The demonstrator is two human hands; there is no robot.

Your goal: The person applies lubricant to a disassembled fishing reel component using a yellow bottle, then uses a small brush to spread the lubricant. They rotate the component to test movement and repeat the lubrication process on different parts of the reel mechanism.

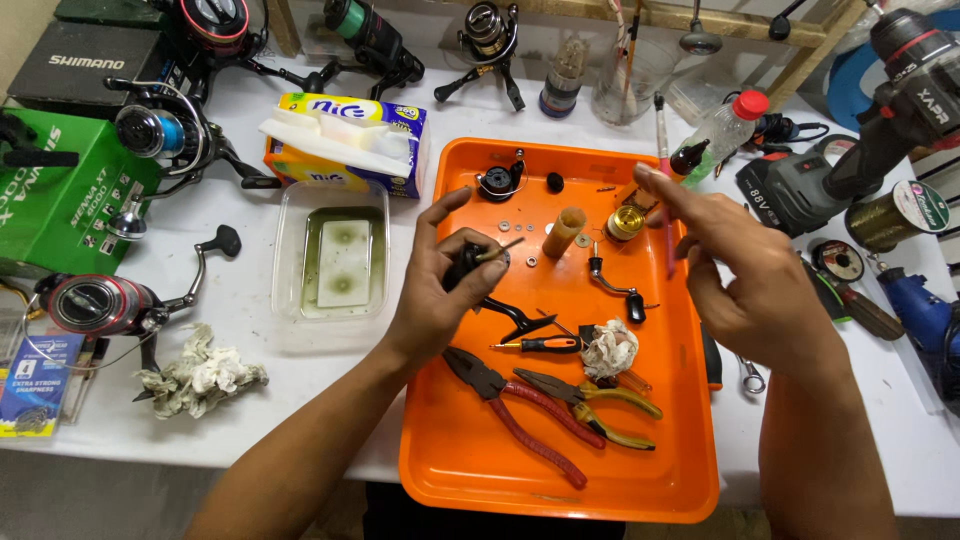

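My left hand (pixel 432 290) grips a black fishing reel body (pixel 468 262) with a thin metal shaft sticking out, held over the orange tray (pixel 450 460). My right hand (pixel 738 268) hovers above the tray's right edge with a thin red brush (pixel 664 170) between its fingers, index finger stretched toward the tray's far side. On the tray lie a black rotor part (pixel 497 182), a tan spool (pixel 565 231), a brass part (pixel 625 223), a reel handle (pixel 615 287), a small orange-handled screwdriver (pixel 540 345), a crumpled tissue (pixel 609 349) and two pairs of pliers (pixel 530 410).
A clear tub of greenish liquid (pixel 340 262) and a tissue pack (pixel 345 145) sit left of the tray. Several fishing reels (pixel 95 303) and green boxes (pixel 60 195) crowd the left side. A dirty rag (pixel 200 375), a plastic bottle (pixel 722 132) and power tools (pixel 870 150) lie around.
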